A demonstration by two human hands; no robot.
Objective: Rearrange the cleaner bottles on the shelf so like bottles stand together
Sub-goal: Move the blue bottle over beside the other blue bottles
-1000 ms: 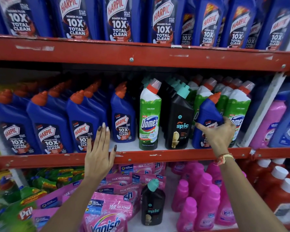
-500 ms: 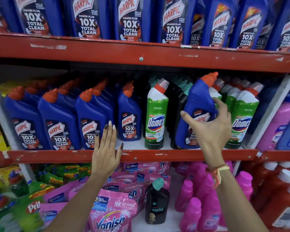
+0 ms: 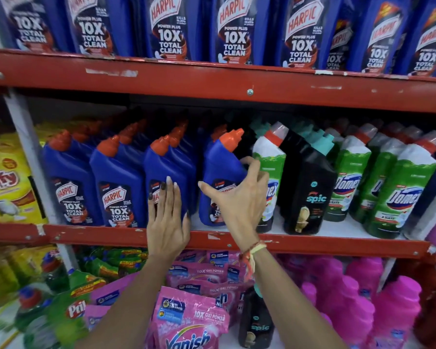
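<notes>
On the middle shelf (image 3: 312, 244) I note the right hand (image 3: 237, 205) spread wide in front of a blue Harpic bottle (image 3: 220, 172), fingers splayed and thumb out to the left. Whether the palm and fingers actually touch the bottle I cannot tell; the hand is not closed around it. That bottle stands upright on the shelf board at the right end of the Harpic row (image 3: 96, 182), just left of a green Domex bottle (image 3: 269, 157) (its label is partly hidden behind the hand).

The left hand (image 3: 166, 217) lies flat and open, fingers together and pointing up, pressed against the front of the neighbouring Harpic bottle (image 3: 166, 170), with the heel of the hand over the red shelf edge. It grips nothing.

Right of the lone Domex stands a black Spic bottle (image 3: 310, 192) with teal-capped ones behind it, then more Domex bottles (image 3: 398, 195) further right. So one Domex sits apart from its group, with the Spic between.

The upper shelf (image 3: 212, 81) carries a full row of larger Harpic bottles. On the lower shelf I record pink Vanish pouches (image 3: 189, 321), another Spic bottle (image 3: 256, 321) and pink bottles (image 3: 358, 303) to the right.
</notes>
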